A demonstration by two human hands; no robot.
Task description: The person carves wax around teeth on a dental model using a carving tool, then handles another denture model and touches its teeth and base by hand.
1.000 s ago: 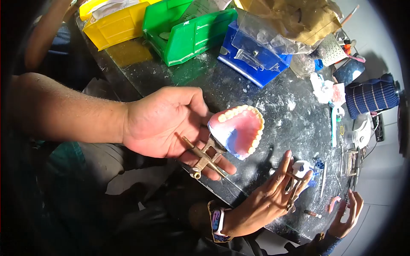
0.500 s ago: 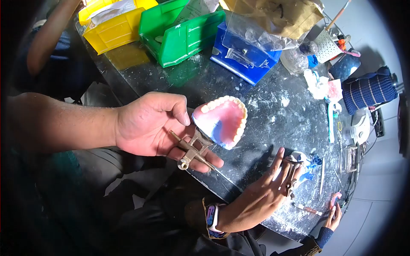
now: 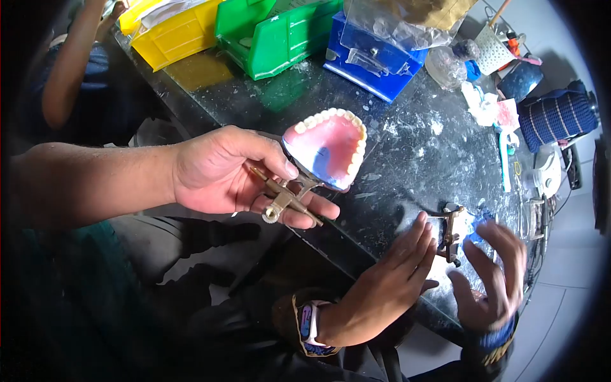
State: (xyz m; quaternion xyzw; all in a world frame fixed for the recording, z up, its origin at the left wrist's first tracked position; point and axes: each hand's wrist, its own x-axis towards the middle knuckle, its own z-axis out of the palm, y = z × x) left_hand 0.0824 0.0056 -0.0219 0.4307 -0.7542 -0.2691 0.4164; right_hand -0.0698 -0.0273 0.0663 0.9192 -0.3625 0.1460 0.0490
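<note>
My left hand (image 3: 388, 283), with a watch on its wrist, has its fingers stretched out beside a small metal dental articulator (image 3: 453, 232) on the dark table. Its fingertips are close to the articulator's left side; whether they touch is hard to tell. My right hand (image 3: 493, 277) hovers just right of the articulator, fingers bent and apart, a little blurred. White and blue material (image 3: 472, 224) shows on the articulator. Another person's hand (image 3: 219, 169) reaches in from the left, holding a brass-coloured articulator (image 3: 286, 198) that carries a pink denture with teeth (image 3: 330, 146).
Yellow (image 3: 175, 41), green (image 3: 286, 44) and blue (image 3: 372, 67) bins line the back. Farther right are a glass jar (image 3: 445, 67), a white perforated holder (image 3: 493, 54) with tools, crumpled tissue (image 3: 478, 102) and a knitted-covered bottle (image 3: 554, 121). Another person's arm (image 3: 73, 70) is at upper left.
My right hand has come in from the far right, where it was at a small pink piece, to beside the articulator. My left hand has shifted off the articulator's top. The held denture has moved slightly up-left.
</note>
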